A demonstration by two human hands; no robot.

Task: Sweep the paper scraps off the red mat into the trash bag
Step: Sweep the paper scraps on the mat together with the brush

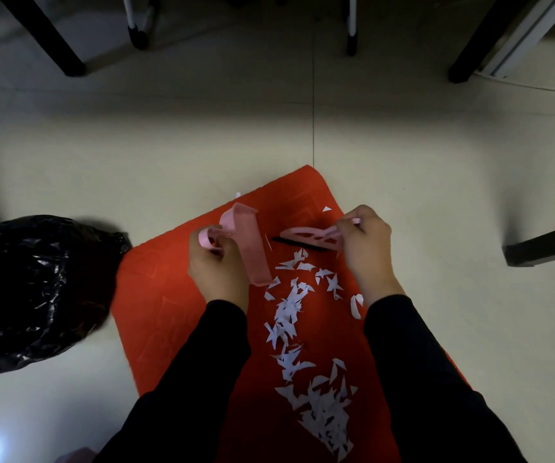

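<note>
Floor: pale tiled floor (403, 162).
Mat: red rectangular mat (175, 295) on the floor.
Bag: crumpled black plastic trash bag (28, 289), beside the mat's left edge.
Scraps: white paper scraps (289, 309), strewn down the mat's middle.
Left hand (217, 269): grip closed on pink plastic dustpan (252, 245).
Right hand (366, 242): grip closed on pink brush (306, 236).

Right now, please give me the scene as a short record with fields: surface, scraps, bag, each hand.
surface: red mat lying on a pale floor
scraps: white paper scraps scattered in a line on the mat, between the arms
bag: black trash bag on the floor, left of the mat
left hand: holds a pink dustpan
right hand: holds a pink brush
progress: scraps not yet swept off
</note>
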